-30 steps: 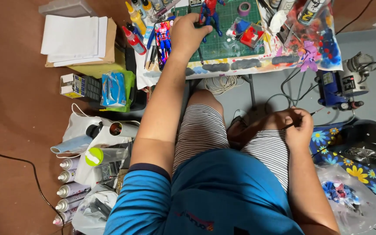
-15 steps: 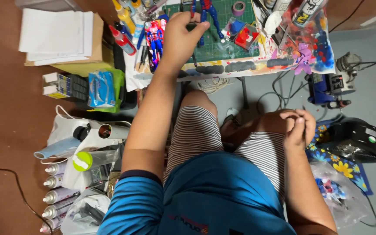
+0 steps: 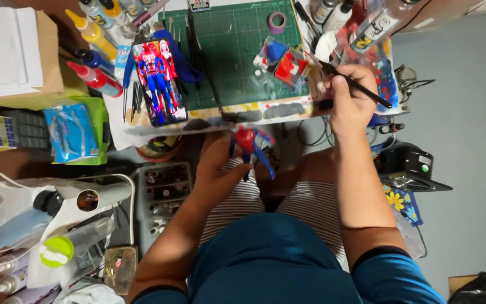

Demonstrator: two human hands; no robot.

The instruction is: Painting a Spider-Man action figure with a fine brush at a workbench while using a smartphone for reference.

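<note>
Red-and-blue figure [image 3: 250, 147] in my left hand [image 3: 220, 169], fingers wrapped round its body, held over lap just below table edge [image 3: 158, 126]. Right hand [image 3: 351, 104] pinching thin black brush [image 3: 355, 85], tip pointing toward paint palette [image 3: 283, 61] — red and blue wells. Palette sits on green cutting mat [image 3: 232, 50]. Phone [image 3: 158, 81] left of mat showing same red-blue character. Paint bottles [image 3: 94, 56] further left — cluttered corner.

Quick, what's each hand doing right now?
Left hand: closed on small red-and-blue plastic figure.
Right hand: closed on thin black paintbrush.
</note>
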